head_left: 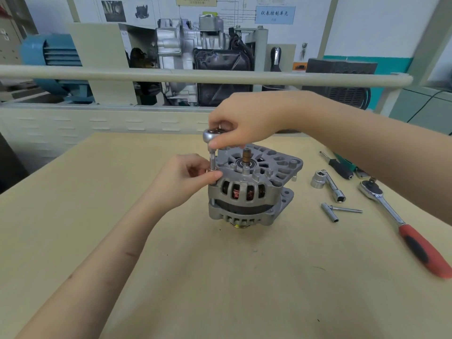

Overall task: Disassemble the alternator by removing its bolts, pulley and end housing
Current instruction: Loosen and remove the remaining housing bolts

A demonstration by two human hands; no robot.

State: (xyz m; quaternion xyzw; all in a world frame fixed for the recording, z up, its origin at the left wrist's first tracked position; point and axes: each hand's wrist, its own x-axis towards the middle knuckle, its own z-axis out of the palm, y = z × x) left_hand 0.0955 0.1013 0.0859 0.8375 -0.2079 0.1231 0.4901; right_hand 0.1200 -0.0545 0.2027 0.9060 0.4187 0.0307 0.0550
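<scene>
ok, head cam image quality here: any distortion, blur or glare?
Head view: wide-angle bowing bends the beige horizontal rail; the red-handled ratchet wrench smears toward the right edge; the grey cast-metal alternator at centre is sharp; light is soft and even, with mild glare on the small chrome ratchet head that the right hand holds.

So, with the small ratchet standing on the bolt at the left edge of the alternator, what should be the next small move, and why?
Probably turn the ratchet head a little further to loosen the bolt. The right hand grips the head from above, the socket stands upright on the bolt at the alternator rim, and the left hand pinches the socket base, steadying it. The end housing looks not yet lifted.
</scene>
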